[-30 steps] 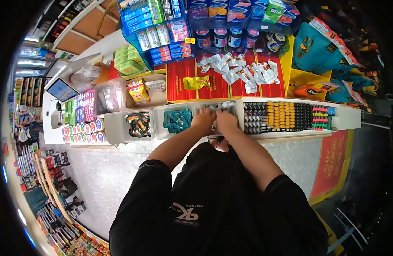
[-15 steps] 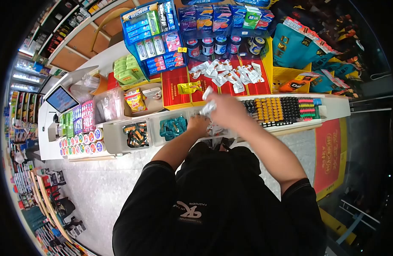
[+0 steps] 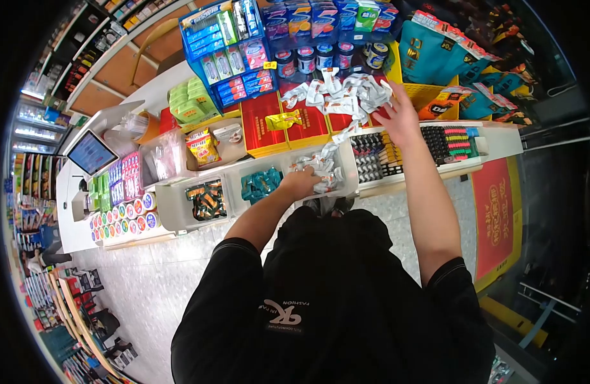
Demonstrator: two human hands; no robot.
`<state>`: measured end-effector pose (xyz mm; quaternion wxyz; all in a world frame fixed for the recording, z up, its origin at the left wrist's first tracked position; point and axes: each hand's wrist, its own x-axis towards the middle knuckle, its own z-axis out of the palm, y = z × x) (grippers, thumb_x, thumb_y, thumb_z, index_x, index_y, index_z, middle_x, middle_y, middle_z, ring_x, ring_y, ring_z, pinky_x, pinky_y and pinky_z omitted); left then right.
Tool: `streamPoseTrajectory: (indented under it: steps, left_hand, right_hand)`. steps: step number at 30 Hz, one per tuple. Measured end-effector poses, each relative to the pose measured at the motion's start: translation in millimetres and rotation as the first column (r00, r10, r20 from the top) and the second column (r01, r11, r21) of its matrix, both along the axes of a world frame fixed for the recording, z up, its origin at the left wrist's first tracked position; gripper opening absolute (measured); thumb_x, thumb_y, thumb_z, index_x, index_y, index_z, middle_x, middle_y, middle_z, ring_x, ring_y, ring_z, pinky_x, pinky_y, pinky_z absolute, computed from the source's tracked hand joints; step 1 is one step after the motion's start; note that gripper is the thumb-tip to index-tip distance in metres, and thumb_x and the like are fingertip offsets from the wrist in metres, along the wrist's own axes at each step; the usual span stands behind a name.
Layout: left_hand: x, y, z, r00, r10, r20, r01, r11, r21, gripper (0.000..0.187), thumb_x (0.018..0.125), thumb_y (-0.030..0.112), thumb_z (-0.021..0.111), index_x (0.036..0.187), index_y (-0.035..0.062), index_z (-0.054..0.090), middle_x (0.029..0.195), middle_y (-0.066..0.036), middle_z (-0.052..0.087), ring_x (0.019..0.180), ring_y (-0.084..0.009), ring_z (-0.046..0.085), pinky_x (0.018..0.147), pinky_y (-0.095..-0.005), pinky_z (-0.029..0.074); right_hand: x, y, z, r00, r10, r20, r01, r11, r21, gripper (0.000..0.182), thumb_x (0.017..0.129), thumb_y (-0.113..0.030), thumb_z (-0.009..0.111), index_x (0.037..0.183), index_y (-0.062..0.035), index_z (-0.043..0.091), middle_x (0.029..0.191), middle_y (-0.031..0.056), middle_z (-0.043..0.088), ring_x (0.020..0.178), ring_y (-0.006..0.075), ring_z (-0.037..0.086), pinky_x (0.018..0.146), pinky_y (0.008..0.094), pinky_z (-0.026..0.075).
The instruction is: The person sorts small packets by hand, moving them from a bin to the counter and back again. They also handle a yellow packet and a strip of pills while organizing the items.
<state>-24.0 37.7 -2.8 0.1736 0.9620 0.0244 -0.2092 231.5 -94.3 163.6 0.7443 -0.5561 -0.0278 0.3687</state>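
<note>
My left hand (image 3: 299, 184) is at the left side of a clear bin (image 3: 350, 168) of small white packets (image 3: 327, 174). Its fingers curl in among them, and what they grip is hidden. Farther forward, my right hand (image 3: 400, 118) is open with fingers spread, at the right edge of a loose heap of white packets (image 3: 359, 96). The heap covers part of the red display boxes (image 3: 259, 118); a few packets trail down toward the bin. A yellow packet (image 3: 284, 120) lies on the boxes to the left.
Left of the bin are teal packets (image 3: 261, 185) and black-orange packets (image 3: 206, 200). To the right stand rows of small goods (image 3: 436, 148). A blue gum rack (image 3: 227, 57) and jars (image 3: 325, 56) stand behind. Teal bags (image 3: 429, 54) are at the back right; a tablet (image 3: 91, 152) is far left.
My right hand has moved from over the bin forward and right, and its fingers have opened. The packets on the red boxes now form a thicker heap. My left hand stays at the bin.
</note>
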Motion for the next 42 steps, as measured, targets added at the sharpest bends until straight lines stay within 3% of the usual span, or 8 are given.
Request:
streamPoseTrajectory:
  steps: [9,17,22,23,28,31,37,42]
  left_hand:
    - [-6.6,6.0,76.2,0.8,0.423,0.425,-0.184,0.847,-0.498,0.031,0.078,0.015,0.072,0.108,0.0132,0.067,0.1,-0.009,0.062,0.093,-0.0294,0.064,0.078,-0.0389,0.054]
    - [88.7,40.3,167.2,0.503,0.27,0.821,-0.132,0.963,-0.236,0.031,0.079,0.018,0.072,0.11,0.0182,0.067,0.102,-0.008,0.062,0.094,-0.0267,0.064,0.074,-0.0356,0.055]
    - [134.1,46.2,128.0,0.596,-0.023,0.802,-0.281,0.93,0.236,0.051,0.082,0.025,0.07,0.131,0.0281,0.056,0.14,-0.017,0.046,0.132,-0.0354,0.042,0.106,-0.0508,0.039]
    - [134.7,48.2,116.3,0.685,0.067,0.725,-0.262,0.952,0.159,0.061,0.083,0.03,0.069,0.14,0.032,0.048,0.15,-0.019,0.033,0.141,-0.0396,0.026,0.113,-0.0577,0.024]
    - [111.3,38.3,112.0,0.702,0.119,0.702,-0.29,0.948,0.129,0.064,0.084,0.034,0.07,0.143,0.031,0.045,0.151,-0.019,0.033,0.137,-0.0419,0.034,0.112,-0.0552,0.028]
    - [82.6,32.3,118.1,0.408,0.293,0.865,-0.191,0.954,-0.233,0.054,0.081,0.019,0.074,0.131,0.0122,0.056,0.133,-0.02,0.053,0.122,-0.0395,0.051,0.102,-0.0439,0.042]
    - [-77.7,-62.7,33.8,0.076,0.92,0.385,-0.672,0.333,-0.662,0.024,0.086,0.011,0.066,0.108,0.0026,0.065,0.097,-0.015,0.067,0.084,-0.0244,0.066,0.075,-0.0337,0.052]
    - [-193.9,-215.7,-30.0,-0.095,0.993,0.068,-0.864,-0.048,-0.501,0.021,0.087,0.016,0.065,0.104,0.0035,0.069,0.089,-0.013,0.07,0.08,-0.0213,0.068,0.074,-0.0318,0.053]
  right_hand:
    - [-65.2,-108.5,-41.4,0.98,-0.16,0.121,0.153,0.986,0.07,0.058,0.101,-0.043,0.045,0.144,-0.0053,0.038,0.148,0.0152,0.037,0.134,0.0288,0.039,0.11,0.044,0.035]
    - [-155.7,-132.3,-63.6,0.979,0.152,0.136,-0.149,0.988,-0.033,0.036,0.101,-0.032,0.049,0.122,-0.0041,0.056,0.121,0.008,0.06,0.108,0.0201,0.06,0.091,0.0344,0.05]
    - [-189.1,-119.3,-68.9,0.869,0.463,0.172,-0.465,0.885,-0.035,0.03,0.101,-0.021,0.05,0.124,-0.0016,0.056,0.118,0.0067,0.061,0.103,0.0155,0.061,0.089,0.0299,0.049]
    - [-191.1,-119.2,-66.4,0.845,0.506,0.175,-0.505,0.862,-0.049,0.03,0.101,-0.019,0.05,0.123,-0.0005,0.056,0.119,0.007,0.061,0.102,0.0145,0.061,0.089,0.0289,0.048]
    - [-183.0,-135.7,-49.5,0.755,0.611,0.236,-0.589,0.791,-0.163,0.028,0.1,-0.016,0.052,0.122,0.0012,0.056,0.113,0.0064,0.063,0.101,0.0143,0.061,0.091,0.0288,0.048]
    - [-166.7,-151.2,-57.3,0.699,0.687,0.2,-0.649,0.726,-0.228,0.027,0.1,-0.014,0.051,0.123,0.0011,0.055,0.117,0.0069,0.061,0.104,0.0147,0.06,0.092,0.0293,0.048]
    - [-144.5,-173.9,-63.9,0.549,0.811,0.202,-0.699,0.578,-0.422,0.027,0.092,-0.018,0.066,0.112,-0.0003,0.061,0.097,0.0078,0.068,0.089,0.0147,0.066,0.082,0.0285,0.052]
    - [-132.8,-180.6,-107.1,0.343,0.934,0.101,-0.817,0.349,-0.459,0.026,0.091,-0.019,0.066,0.111,-0.0019,0.064,0.101,0.0105,0.07,0.09,0.0168,0.068,0.082,0.0297,0.053]
